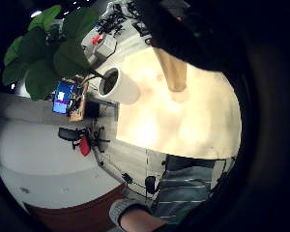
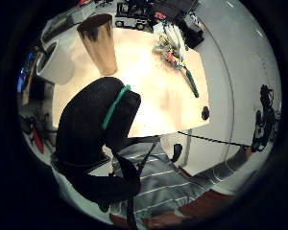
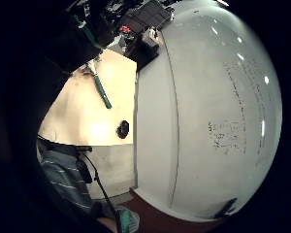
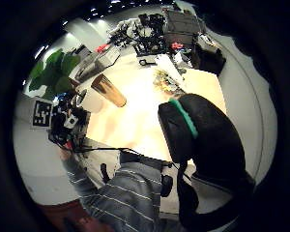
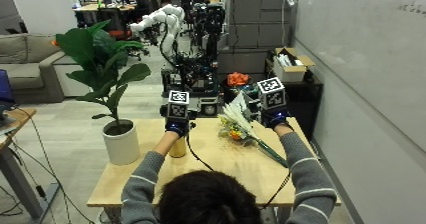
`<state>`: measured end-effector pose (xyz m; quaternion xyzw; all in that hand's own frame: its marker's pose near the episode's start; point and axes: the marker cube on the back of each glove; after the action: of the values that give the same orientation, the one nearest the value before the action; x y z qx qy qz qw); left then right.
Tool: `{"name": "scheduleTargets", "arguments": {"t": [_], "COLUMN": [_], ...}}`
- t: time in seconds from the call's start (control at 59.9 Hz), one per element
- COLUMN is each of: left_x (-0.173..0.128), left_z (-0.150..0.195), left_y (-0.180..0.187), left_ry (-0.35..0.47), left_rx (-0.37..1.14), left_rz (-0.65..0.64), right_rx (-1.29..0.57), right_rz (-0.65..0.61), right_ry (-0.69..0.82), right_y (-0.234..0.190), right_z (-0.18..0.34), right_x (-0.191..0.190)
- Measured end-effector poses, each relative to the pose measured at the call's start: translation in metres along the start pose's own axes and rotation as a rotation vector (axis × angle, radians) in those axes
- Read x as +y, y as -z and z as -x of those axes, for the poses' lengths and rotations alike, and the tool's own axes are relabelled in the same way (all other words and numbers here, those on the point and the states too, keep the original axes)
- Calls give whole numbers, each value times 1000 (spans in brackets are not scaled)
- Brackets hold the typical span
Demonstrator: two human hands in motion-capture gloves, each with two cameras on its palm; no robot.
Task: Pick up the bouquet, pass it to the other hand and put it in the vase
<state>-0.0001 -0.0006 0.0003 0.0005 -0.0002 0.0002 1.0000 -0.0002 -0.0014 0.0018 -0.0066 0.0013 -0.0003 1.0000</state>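
The bouquet lies on the wooden table right of centre, its pale flowers toward the far edge and its green-wrapped stems toward the right front. In the left thumb side view the bouquet lies apart from the vase. That vase is a tall golden cylinder standing upright, partly behind my left forearm. My left hand hovers above it, fingers relaxed and empty. Beside the flower heads my right hand hangs above the table, also holding nothing.
A white pot with a large-leaved plant stands at the table's left edge. A small black object lies near the table's right front corner. A wall with a whiteboard runs close along the right.
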Motion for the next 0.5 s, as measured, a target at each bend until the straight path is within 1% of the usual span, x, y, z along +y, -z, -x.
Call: {"name": "scheduleTargets", "arguments": {"t": [0.1,0.15,0.234,0.317,0.401,0.501], "left_x": [-12,-17,-10,-13,-7,-7], "left_z": [1,1,2,3,4,4], "left_y": [-6,-9,-7,-11,-9,-13], "left_ry": [-7,-3,-11,-12,-8,-8], "left_rx": [-7,-7,-6,-9,-7,-8], "left_rz": [-20,-30,-15,-12,0,13], "right_rx": [-12,-17,-22,-34,-22,-43], "right_rz": [31,41,53,19,38,34], "right_ry": [9,10,-2,22,-24,10], "right_y": [-15,-17,-10,-19,-5,-19], "right_z": [0,1,4,2,3,-1], "right_x": [-21,-24,-12,-32,-11,-35]}}
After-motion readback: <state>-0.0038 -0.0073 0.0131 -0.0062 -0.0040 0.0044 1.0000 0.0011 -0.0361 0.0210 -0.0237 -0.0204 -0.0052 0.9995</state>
